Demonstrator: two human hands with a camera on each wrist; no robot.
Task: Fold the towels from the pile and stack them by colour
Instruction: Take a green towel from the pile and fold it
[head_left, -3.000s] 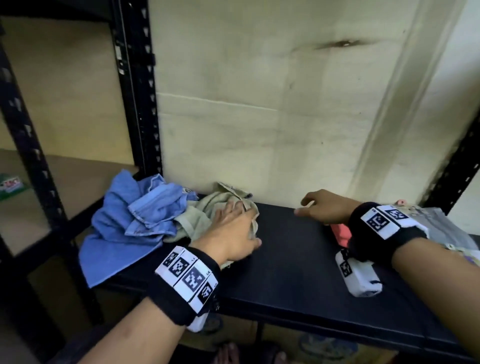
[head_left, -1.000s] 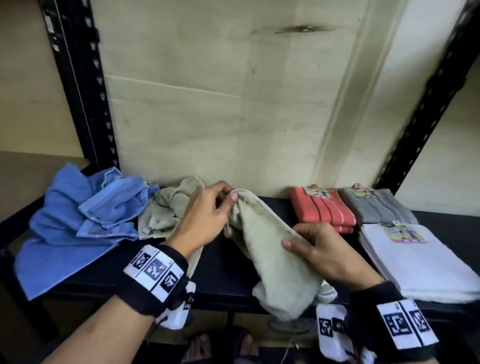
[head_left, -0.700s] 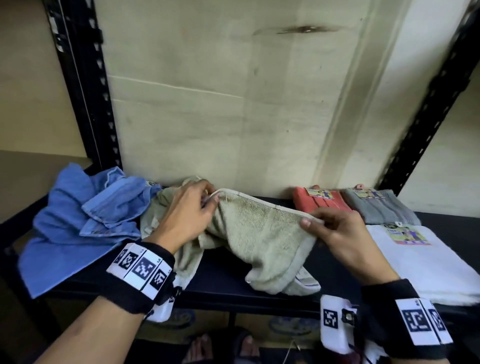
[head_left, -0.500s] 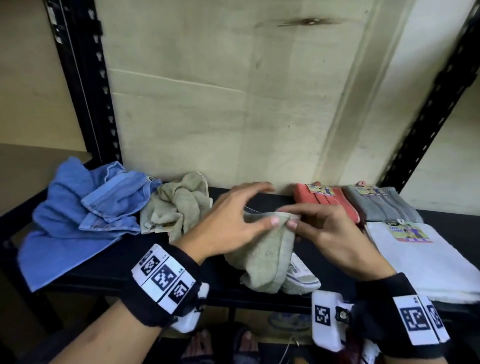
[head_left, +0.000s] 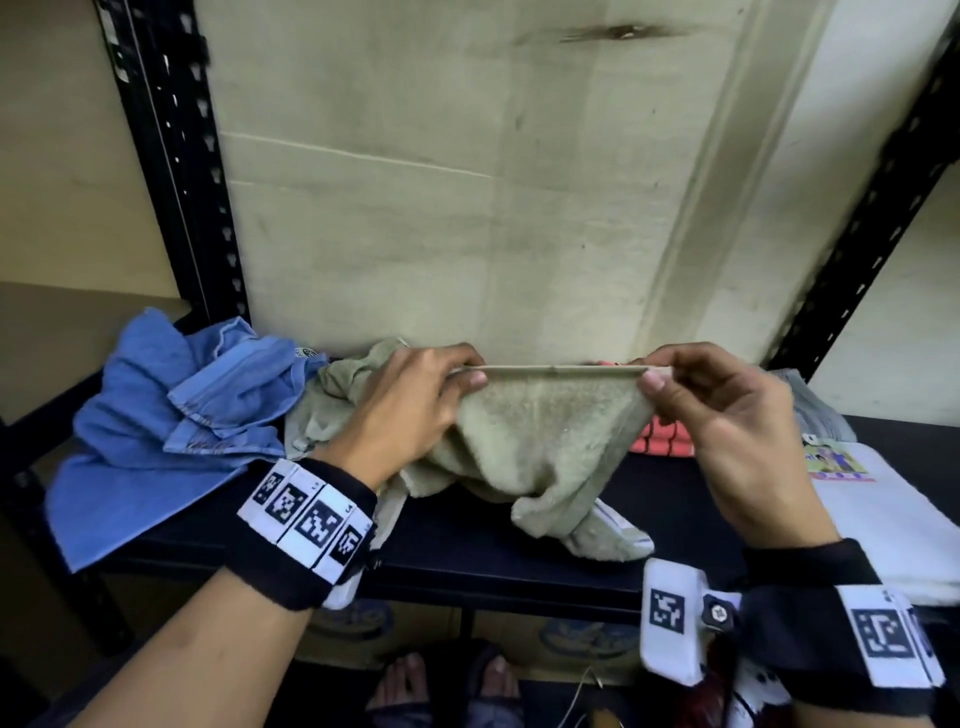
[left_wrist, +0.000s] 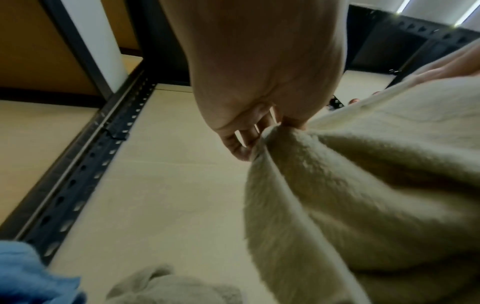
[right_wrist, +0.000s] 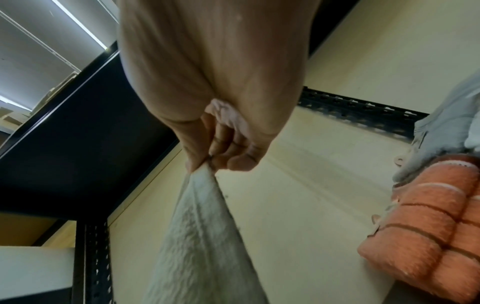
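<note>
Fingers of the left hand (head_left: 410, 410) and right hand (head_left: 727, 415) pinch opposite top corners of the beige towel (head_left: 545, 447), its taut edge running left-right, body sagging onto the shelf (head_left: 467, 545) below.

Beige-green towel (head_left: 540, 436) stretched taut along top edge, rest drooping, perhaps onto shelf

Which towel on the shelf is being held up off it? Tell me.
The beige towel in the middle: the left hand and right hand pinch its top edge taut. The blue, orange, grey and white towels lie untouched.
</note>
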